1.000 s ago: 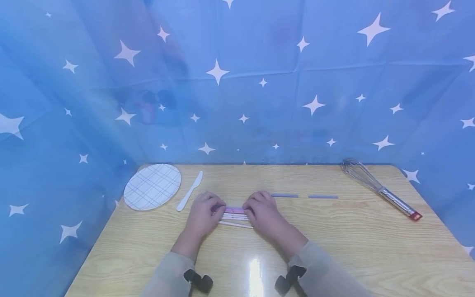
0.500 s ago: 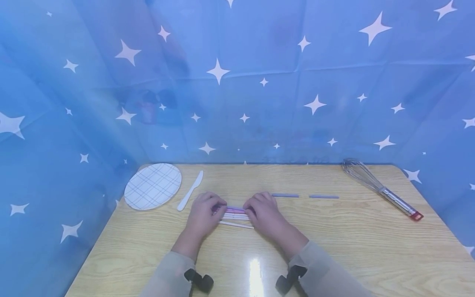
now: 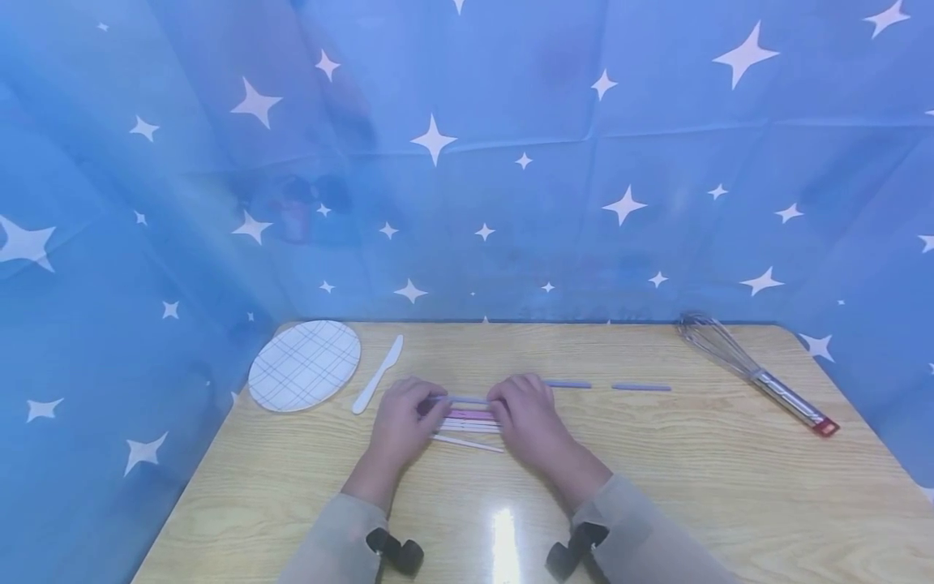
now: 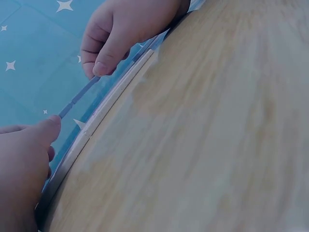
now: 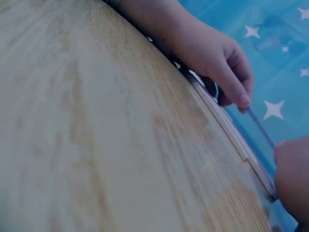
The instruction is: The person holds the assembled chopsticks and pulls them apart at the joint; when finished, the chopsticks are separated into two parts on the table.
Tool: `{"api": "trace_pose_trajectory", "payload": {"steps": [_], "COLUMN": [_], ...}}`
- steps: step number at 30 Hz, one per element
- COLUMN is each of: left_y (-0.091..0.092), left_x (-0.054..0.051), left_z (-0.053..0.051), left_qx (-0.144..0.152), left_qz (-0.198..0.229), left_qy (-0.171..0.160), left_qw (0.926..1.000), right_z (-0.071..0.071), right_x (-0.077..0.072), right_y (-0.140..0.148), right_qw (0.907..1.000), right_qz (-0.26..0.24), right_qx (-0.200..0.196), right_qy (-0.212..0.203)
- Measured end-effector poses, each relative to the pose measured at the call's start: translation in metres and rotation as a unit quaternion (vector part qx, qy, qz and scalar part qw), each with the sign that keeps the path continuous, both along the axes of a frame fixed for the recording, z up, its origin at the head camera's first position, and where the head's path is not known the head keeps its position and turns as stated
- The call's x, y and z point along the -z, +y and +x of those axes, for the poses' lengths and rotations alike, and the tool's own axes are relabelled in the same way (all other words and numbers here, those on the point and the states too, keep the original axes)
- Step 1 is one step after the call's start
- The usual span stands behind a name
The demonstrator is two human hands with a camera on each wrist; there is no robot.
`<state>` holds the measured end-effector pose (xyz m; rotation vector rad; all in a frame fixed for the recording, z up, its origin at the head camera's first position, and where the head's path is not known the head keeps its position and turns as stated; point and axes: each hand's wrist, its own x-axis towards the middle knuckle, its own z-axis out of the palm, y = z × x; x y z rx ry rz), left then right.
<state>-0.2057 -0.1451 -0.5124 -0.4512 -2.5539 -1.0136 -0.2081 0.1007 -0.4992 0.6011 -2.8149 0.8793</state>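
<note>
1. One checked plate (image 3: 304, 366), one white knife (image 3: 378, 375).
2. Left hand (image 3: 404, 422): fingertips closed, pinching one purple stick (image 3: 467, 399) near its left end.
3. That stick spans both hands' fingertips, beyond pink and white sticks (image 3: 470, 414).
4. Right hand (image 3: 527, 415): fingertips closed, pinching its right end.
5. Two bluish sticks (image 3: 641, 388), one whisk (image 3: 757, 374).

Round white checked plate (image 3: 305, 365) on your left, slim white knife (image 3: 378, 375) right of it, thin purple stick (image 3: 467, 400) between your hands (image 3: 405, 418) (image 3: 527, 414), silver wire whisk (image 3: 756, 375) far right
</note>
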Motion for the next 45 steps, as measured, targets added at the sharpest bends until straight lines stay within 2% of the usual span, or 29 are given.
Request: {"api": "trace_pose_trajectory", "payload": {"steps": [4,12,20,28,37,41,45], "left_y": [0.002,0.004,0.005,0.004,0.004,0.005,0.008], "left_x": [-0.002,-0.004,-0.005,-0.003,-0.009,-0.009,-0.008], "left_z": [0.0,0.0,0.001,0.002,0.002,0.003,0.002], "left_qx": [0.0,0.0,-0.01,-0.008,-0.004,-0.003,-0.003], "left_qz": [0.001,-0.014,-0.013,-0.029,-0.034,-0.038,-0.037], "left_qy": [0.04,0.061,0.069,0.067,0.075,0.074,0.09], "left_qw": [0.9992,0.9981,0.9975,0.9973,0.9966,0.9965,0.9953], "right_z": [0.001,0.003,0.002,0.002,-0.001,0.0,0.001], "right_x": [-0.002,-0.003,0.001,0.003,0.003,0.002,0.002], "right_y": [0.002,0.005,0.01,0.014,0.018,0.021,0.025], "right_qw": [0.9996,0.9974,0.9929,0.9884,0.981,0.9804,0.9824], "right_qz": [-0.025,-0.012,-0.021,-0.055,-0.077,-0.081,-0.077], "right_qx": [-0.003,-0.034,-0.033,-0.039,-0.049,-0.054,-0.049], "right_qy": [0.01,0.063,0.112,0.136,0.171,0.171,0.163]}}
